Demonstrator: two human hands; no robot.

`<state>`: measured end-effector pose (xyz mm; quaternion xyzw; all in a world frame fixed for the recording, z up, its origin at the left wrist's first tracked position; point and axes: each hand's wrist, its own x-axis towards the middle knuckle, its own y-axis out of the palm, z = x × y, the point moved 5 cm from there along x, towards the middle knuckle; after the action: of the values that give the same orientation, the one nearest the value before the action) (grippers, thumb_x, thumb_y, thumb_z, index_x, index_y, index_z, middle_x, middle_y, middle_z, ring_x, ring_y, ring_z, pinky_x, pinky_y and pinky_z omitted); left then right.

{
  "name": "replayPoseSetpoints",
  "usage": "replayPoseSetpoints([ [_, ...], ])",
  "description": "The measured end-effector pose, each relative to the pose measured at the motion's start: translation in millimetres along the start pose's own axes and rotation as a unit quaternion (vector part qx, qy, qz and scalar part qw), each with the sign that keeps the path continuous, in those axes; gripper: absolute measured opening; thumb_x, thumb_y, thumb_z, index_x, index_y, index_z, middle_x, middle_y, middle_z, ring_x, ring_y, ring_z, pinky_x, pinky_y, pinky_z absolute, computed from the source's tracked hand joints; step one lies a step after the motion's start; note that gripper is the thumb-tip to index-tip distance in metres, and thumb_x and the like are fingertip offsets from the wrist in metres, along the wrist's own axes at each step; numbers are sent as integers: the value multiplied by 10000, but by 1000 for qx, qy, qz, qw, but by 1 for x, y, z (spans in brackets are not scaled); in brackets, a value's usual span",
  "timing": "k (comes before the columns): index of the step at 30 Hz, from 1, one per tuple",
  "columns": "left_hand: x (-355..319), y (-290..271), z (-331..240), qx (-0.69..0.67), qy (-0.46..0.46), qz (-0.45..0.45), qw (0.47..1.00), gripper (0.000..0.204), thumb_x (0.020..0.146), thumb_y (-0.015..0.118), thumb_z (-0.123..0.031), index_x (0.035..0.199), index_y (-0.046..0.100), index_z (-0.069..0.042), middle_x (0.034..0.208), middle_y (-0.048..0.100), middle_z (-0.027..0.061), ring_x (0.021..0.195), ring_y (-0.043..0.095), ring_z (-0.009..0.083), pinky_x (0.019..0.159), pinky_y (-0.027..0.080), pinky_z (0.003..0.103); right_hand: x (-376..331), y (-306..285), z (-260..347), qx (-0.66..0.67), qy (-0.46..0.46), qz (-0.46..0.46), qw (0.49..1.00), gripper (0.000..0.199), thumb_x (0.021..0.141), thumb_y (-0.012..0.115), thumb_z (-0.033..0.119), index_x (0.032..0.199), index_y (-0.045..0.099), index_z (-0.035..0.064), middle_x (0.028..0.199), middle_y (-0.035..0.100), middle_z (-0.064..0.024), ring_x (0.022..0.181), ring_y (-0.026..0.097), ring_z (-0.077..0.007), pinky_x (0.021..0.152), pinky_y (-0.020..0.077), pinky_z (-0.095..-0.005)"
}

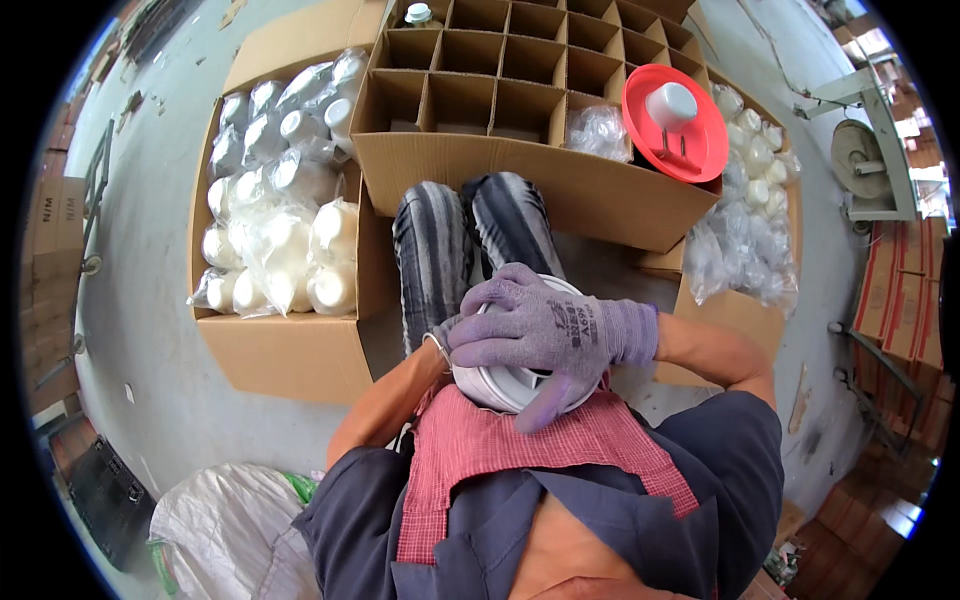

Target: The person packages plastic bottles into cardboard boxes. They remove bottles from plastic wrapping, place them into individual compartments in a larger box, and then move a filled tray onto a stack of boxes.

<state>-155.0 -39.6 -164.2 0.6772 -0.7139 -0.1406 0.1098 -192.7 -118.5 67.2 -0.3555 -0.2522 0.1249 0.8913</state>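
In my lap rests a white round container (497,388) with a wide rim, held against the red checked apron (540,440). My right hand (545,330), in a purple-grey glove, lies across its top. The fingers wrap over the far left side and the thumb reaches down the near side. My left hand (443,334), also gloved, is at the container's left side, mostly covered by the right hand, so its fingers are hidden. What kind of container it is cannot be made out under the gloves.
A divided cardboard box (520,160) stands ahead, with a red round tray (705,125) bearing a white cup (671,106) on its right corner. Boxes of bagged white parts flank it, left (285,360) and right (735,310). A white woven sack (235,530) lies at lower left.
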Motion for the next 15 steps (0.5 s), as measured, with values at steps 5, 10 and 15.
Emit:
replayPoseSetpoints([
  [5,-10,-11,-78,-6,-38,-171,984,338,903,584,-111,1229,596,-19,1094,668,131,969,645,207,885,493,284,-54,-21,-78,4,175,-86,981,1001,741,548,764,1367,426,-8,1328,492,-169,1227,457,-356,1076,285,-459],
  [10,-41,-7,-98,87,-80,-335,935,323,919,509,-151,1155,633,31,1045,692,141,935,657,182,813,509,296,-109,11,-112,306,437,-112,839,586,959,407,394,1375,387,-17,1246,487,-167,1194,468,-279,1053,351,-344],
  [15,-41,-1,-78,79,-52,-326,941,293,943,507,-139,1151,644,15,1017,701,84,897,656,144,794,519,279,-101,20,-89,190,356,-148,903,351,908,496,197,1220,498,36,1142,534,-156,1064,524,-306,968,402,-362],
])
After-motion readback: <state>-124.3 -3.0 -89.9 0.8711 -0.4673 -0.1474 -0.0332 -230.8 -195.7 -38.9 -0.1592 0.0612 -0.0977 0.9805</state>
